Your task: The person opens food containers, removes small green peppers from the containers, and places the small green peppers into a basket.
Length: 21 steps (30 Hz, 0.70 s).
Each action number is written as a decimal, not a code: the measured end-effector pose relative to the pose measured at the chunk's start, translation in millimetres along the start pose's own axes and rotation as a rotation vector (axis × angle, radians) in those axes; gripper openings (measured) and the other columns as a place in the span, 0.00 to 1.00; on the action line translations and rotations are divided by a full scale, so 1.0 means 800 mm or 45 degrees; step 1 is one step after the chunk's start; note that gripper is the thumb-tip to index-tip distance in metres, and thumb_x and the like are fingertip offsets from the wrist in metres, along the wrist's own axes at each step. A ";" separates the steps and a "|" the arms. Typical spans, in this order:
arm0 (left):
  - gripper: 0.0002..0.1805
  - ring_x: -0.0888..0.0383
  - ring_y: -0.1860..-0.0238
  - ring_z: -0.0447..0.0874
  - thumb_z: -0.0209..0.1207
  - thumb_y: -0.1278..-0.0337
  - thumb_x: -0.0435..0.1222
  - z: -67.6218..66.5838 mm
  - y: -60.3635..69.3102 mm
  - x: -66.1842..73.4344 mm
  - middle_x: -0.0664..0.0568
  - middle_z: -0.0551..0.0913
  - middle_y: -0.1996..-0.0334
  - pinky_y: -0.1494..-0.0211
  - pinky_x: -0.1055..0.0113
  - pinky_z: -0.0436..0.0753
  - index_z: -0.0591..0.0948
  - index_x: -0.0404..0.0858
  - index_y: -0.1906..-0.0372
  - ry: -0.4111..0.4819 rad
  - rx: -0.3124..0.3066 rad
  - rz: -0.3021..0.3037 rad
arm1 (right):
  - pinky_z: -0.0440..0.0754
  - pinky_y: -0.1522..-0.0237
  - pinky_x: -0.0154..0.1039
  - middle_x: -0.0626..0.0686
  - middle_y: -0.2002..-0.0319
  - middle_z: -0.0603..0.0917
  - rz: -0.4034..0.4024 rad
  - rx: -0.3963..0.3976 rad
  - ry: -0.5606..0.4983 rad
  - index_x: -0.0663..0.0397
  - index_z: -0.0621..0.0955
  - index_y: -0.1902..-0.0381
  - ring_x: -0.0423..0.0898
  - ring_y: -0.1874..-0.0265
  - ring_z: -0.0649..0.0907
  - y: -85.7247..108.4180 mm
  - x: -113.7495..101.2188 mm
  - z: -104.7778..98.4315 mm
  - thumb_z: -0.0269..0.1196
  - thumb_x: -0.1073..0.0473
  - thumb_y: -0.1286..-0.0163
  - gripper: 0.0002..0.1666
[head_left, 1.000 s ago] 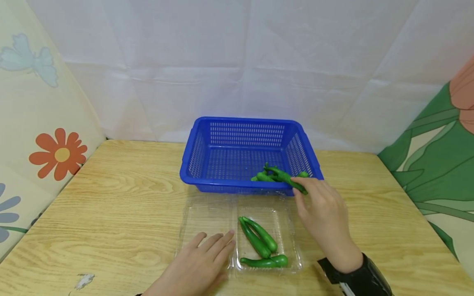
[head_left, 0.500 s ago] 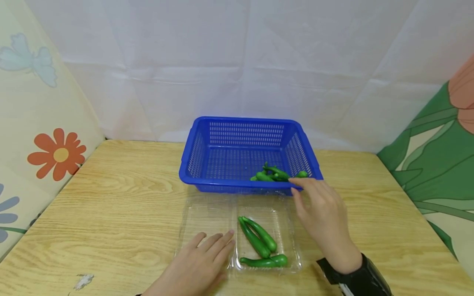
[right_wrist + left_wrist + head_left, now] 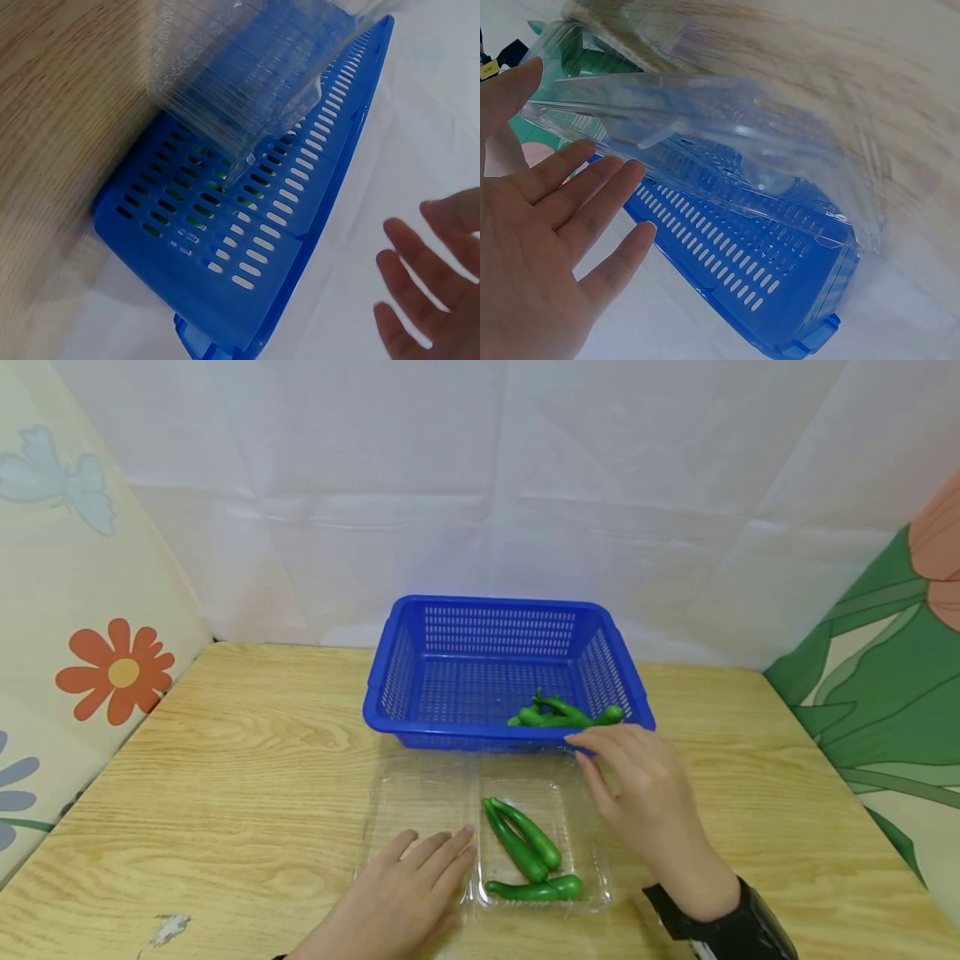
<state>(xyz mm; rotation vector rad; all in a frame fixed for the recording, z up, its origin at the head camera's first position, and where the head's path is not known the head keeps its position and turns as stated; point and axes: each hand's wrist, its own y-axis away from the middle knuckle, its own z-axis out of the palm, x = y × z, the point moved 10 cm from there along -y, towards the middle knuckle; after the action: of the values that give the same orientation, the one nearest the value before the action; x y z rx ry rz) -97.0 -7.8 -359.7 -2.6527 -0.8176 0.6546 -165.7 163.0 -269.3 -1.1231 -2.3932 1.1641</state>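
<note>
A clear plastic clamshell box [image 3: 420, 793] lies unfolded on the table. Three green chili peppers [image 3: 517, 843] are in its right half. My left hand [image 3: 397, 893] rests at the box's left half near the fold, fingers extended and holding nothing. Behind the box stands a blue slotted basket [image 3: 495, 739], with several green peppers [image 3: 558, 714] in its front right corner. By that corner is my right hand [image 3: 648, 793], its thumb and fingers apart. In the right wrist view, the right hand [image 3: 442, 277] is empty, beside the basket [image 3: 225, 225].
The wooden table [image 3: 247, 760] extends to both sides of the box and basket. A white cloth [image 3: 465, 485] hangs behind the basket. Patterned panels [image 3: 97, 585] flank the table. A worn patch [image 3: 171, 929] marks the table's front left.
My right hand has let go of a green pepper, now lying in the basket's front right corner. That hand has then shifted slightly left and toward me. The left hand stays put.
</note>
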 end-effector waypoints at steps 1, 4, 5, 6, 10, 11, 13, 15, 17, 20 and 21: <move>0.33 0.56 0.46 0.79 0.60 0.47 0.55 0.000 0.000 0.000 0.50 0.79 0.39 0.48 0.58 0.78 0.79 0.39 0.40 -0.002 0.003 -0.001 | 0.79 0.56 0.50 0.56 0.60 0.87 -0.021 -0.023 -0.014 0.60 0.85 0.57 0.54 0.61 0.84 0.000 -0.003 0.003 0.54 0.53 0.24 0.19; 0.33 0.57 0.47 0.79 0.59 0.47 0.55 0.000 0.000 0.000 0.50 0.79 0.40 0.48 0.59 0.78 0.79 0.40 0.40 -0.010 0.010 0.001 | 0.76 0.50 0.48 0.55 0.60 0.86 -0.084 -0.090 -0.045 0.60 0.85 0.58 0.54 0.58 0.83 -0.001 -0.012 0.011 0.45 0.48 0.20 0.27; 0.33 0.57 0.47 0.79 0.59 0.47 0.55 0.000 0.000 0.000 0.50 0.79 0.40 0.48 0.59 0.78 0.79 0.40 0.40 -0.012 0.011 0.001 | 0.75 0.49 0.47 0.55 0.60 0.86 -0.107 -0.104 -0.052 0.59 0.86 0.58 0.54 0.58 0.83 0.000 -0.015 0.013 0.45 0.49 0.20 0.27; 0.33 0.57 0.47 0.79 0.59 0.47 0.55 -0.001 0.000 0.000 0.50 0.79 0.40 0.48 0.59 0.78 0.79 0.40 0.40 -0.015 0.011 0.001 | 0.75 0.49 0.47 0.55 0.60 0.86 -0.135 -0.111 -0.057 0.59 0.86 0.59 0.54 0.58 0.83 0.000 -0.019 0.015 0.45 0.50 0.20 0.26; 0.33 0.57 0.47 0.79 0.59 0.47 0.55 0.000 0.000 0.000 0.50 0.79 0.40 0.48 0.59 0.78 0.79 0.40 0.40 -0.016 0.006 0.000 | 0.76 0.50 0.47 0.54 0.61 0.86 -0.221 -0.115 -0.058 0.58 0.86 0.59 0.53 0.59 0.83 0.001 -0.030 0.018 0.45 0.53 0.20 0.24; 0.33 0.57 0.47 0.79 0.59 0.47 0.56 0.000 0.000 0.000 0.50 0.79 0.40 0.48 0.59 0.78 0.79 0.40 0.40 -0.016 0.002 0.000 | 0.76 0.51 0.47 0.54 0.61 0.87 -0.239 -0.111 -0.056 0.58 0.86 0.60 0.53 0.59 0.83 0.002 -0.032 0.018 0.46 0.53 0.20 0.24; 0.33 0.57 0.46 0.79 0.59 0.46 0.56 0.000 0.001 0.000 0.50 0.79 0.39 0.48 0.59 0.78 0.79 0.40 0.40 -0.015 -0.008 0.001 | 0.77 0.52 0.47 0.54 0.61 0.87 -0.258 -0.116 -0.051 0.58 0.86 0.60 0.52 0.59 0.83 0.002 -0.035 0.020 0.45 0.54 0.20 0.24; 0.33 0.57 0.46 0.79 0.59 0.46 0.56 0.001 0.000 0.000 0.50 0.79 0.39 0.48 0.59 0.78 0.79 0.40 0.40 -0.016 -0.017 0.003 | 0.78 0.53 0.48 0.53 0.62 0.87 -0.271 -0.122 -0.051 0.58 0.86 0.60 0.52 0.59 0.83 0.003 -0.037 0.022 0.45 0.54 0.20 0.24; 0.33 0.57 0.46 0.79 0.59 0.46 0.56 0.001 0.000 0.000 0.50 0.79 0.39 0.48 0.59 0.78 0.79 0.40 0.39 -0.016 -0.024 0.004 | 0.77 0.52 0.48 0.53 0.61 0.86 -0.273 -0.142 -0.053 0.58 0.86 0.61 0.53 0.59 0.83 0.004 -0.037 0.024 0.45 0.54 0.20 0.24; 0.33 0.57 0.46 0.79 0.59 0.46 0.56 0.001 0.000 0.000 0.50 0.79 0.39 0.48 0.59 0.77 0.79 0.40 0.39 -0.017 -0.029 0.003 | 0.78 0.52 0.48 0.53 0.61 0.86 -0.279 -0.166 -0.061 0.58 0.86 0.61 0.53 0.58 0.83 0.006 -0.038 0.027 0.44 0.54 0.20 0.25; 0.33 0.57 0.46 0.79 0.59 0.46 0.56 0.001 0.000 0.000 0.50 0.79 0.39 0.48 0.59 0.77 0.79 0.40 0.39 -0.017 -0.029 0.002 | 0.78 0.52 0.48 0.53 0.61 0.86 -0.280 -0.176 -0.063 0.58 0.86 0.61 0.53 0.57 0.82 0.006 -0.039 0.029 0.44 0.53 0.20 0.26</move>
<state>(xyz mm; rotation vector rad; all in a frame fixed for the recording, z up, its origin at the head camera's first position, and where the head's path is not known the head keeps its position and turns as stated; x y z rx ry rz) -97.5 -7.8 -360.3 -2.6723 -0.8320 0.6683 -154.1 129.3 -284.7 -0.8489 -2.5910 0.9788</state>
